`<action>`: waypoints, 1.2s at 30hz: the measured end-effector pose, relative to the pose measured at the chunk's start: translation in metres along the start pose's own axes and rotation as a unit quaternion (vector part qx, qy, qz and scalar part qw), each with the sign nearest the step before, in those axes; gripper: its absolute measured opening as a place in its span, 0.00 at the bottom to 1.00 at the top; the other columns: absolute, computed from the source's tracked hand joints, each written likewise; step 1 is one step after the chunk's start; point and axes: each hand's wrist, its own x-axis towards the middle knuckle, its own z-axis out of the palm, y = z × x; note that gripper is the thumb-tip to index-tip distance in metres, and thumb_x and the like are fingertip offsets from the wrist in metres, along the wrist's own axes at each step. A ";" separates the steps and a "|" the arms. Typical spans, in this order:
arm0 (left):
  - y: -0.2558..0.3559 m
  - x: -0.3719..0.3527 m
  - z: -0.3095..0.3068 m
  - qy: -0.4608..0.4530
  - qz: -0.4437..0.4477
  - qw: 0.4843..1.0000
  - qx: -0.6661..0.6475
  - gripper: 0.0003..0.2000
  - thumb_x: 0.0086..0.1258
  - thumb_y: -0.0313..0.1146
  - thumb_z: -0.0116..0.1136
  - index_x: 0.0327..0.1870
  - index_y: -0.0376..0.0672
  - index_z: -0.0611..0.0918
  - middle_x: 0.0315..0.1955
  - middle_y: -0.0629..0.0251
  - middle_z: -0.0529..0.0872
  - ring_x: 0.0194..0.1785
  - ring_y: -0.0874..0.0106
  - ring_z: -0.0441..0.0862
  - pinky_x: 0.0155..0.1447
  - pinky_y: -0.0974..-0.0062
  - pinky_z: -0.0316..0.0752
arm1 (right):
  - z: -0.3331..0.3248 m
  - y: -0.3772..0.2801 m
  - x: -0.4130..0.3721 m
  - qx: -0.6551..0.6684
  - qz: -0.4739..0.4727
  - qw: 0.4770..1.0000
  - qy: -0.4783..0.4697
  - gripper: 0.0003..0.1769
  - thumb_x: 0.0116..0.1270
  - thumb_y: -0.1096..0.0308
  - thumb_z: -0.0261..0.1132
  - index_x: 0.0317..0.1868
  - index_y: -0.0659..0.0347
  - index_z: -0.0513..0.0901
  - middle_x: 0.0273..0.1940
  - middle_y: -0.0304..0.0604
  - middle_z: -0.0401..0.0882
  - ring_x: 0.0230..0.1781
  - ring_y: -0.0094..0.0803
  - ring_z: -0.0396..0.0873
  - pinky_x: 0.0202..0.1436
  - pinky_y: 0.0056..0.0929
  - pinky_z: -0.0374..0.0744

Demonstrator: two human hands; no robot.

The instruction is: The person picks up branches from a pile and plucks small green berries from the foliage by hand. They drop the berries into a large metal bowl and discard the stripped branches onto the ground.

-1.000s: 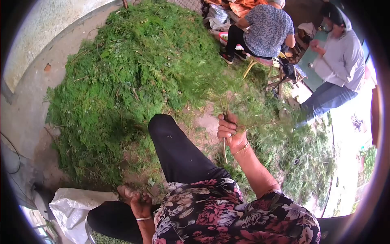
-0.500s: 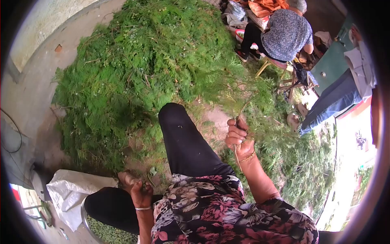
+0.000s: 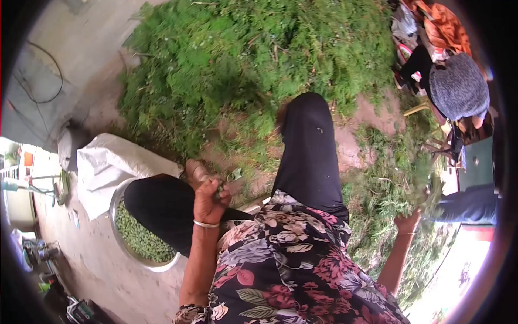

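Starting left: white sack (image 3: 108, 162) on the ground, with a metal bowl (image 3: 156, 265) of green pods touching it at lower left. Left hand (image 3: 209, 197) clenched at mid-frame; cannot tell what is in the fist. Plant heap (image 3: 243, 65) fills upper centre. Right hand (image 3: 407, 221), far right, grips a blurred leafy bunch (image 3: 429, 186).

A single camera rides on the person's head. It looks steeply down and a little forward, so near that the blouse (image 3: 291, 270) and one leg (image 3: 307, 146) fill the middle. A fisheye lens bends everything into a round frame with dark edges. The left hand (image 3: 208, 197) sits close to centre and the right hand (image 3: 407, 221) far out at the right edge. The greens (image 3: 243, 54) lie along the top, with a bowl (image 3: 135, 237) at lower left.
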 end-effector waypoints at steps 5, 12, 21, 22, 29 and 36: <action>0.084 -0.040 0.014 -0.063 0.194 0.977 0.065 0.09 0.71 0.35 0.52 0.45 0.42 0.76 0.22 0.70 0.69 0.23 0.80 0.64 0.25 0.80 0.61 | 0.006 0.079 0.058 0.080 0.266 0.961 -0.018 0.31 0.62 0.53 0.63 0.59 0.62 0.66 0.58 0.56 0.68 0.53 0.49 0.71 0.52 0.50 0.73; 0.195 -0.133 -0.080 0.159 0.398 0.897 0.113 0.08 0.71 0.30 0.52 0.46 0.38 0.76 0.33 0.60 0.79 0.31 0.73 0.74 0.34 0.79 0.71 | 0.150 0.069 -0.012 0.023 0.219 0.781 -0.585 0.12 0.62 0.63 0.65 0.31 0.64 0.76 0.35 0.49 0.80 0.36 0.39 0.78 0.38 0.26 0.77; 0.205 -0.142 -0.158 0.511 0.238 0.720 0.406 0.27 0.60 0.39 0.61 0.58 0.32 0.73 0.47 0.57 0.81 0.48 0.66 0.78 0.44 0.67 0.74 | 0.276 0.026 -0.123 -0.165 -0.063 0.904 -0.390 0.15 0.66 0.69 0.61 0.47 0.74 0.75 0.38 0.56 0.82 0.38 0.40 0.82 0.39 0.34 0.80; 0.214 -0.132 -0.157 0.482 0.258 0.742 0.388 0.26 0.61 0.38 0.61 0.58 0.32 0.73 0.46 0.58 0.81 0.48 0.67 0.78 0.43 0.67 0.75 | 0.291 0.023 -0.134 -0.156 -0.098 0.899 -0.397 0.15 0.66 0.69 0.61 0.47 0.74 0.75 0.38 0.55 0.82 0.38 0.39 0.82 0.40 0.33 0.80; 0.282 0.015 -0.053 0.258 0.127 0.711 0.641 0.22 0.57 0.35 0.62 0.49 0.27 0.78 0.39 0.52 0.84 0.40 0.68 0.81 0.42 0.74 0.77 | 0.402 0.027 -0.235 -0.227 -0.260 0.806 -0.481 0.15 0.67 0.69 0.59 0.49 0.72 0.77 0.38 0.49 0.83 0.40 0.33 0.82 0.47 0.29 0.79; 0.246 0.226 -0.116 0.149 -0.021 0.340 0.928 0.15 0.52 0.43 0.64 0.30 0.38 0.81 0.31 0.52 0.83 0.42 0.54 0.82 0.47 0.63 0.77 | 0.485 0.075 -0.288 -0.354 -0.245 0.682 -0.591 0.15 0.66 0.72 0.57 0.50 0.72 0.76 0.37 0.46 0.83 0.37 0.27 0.80 0.38 0.22 0.77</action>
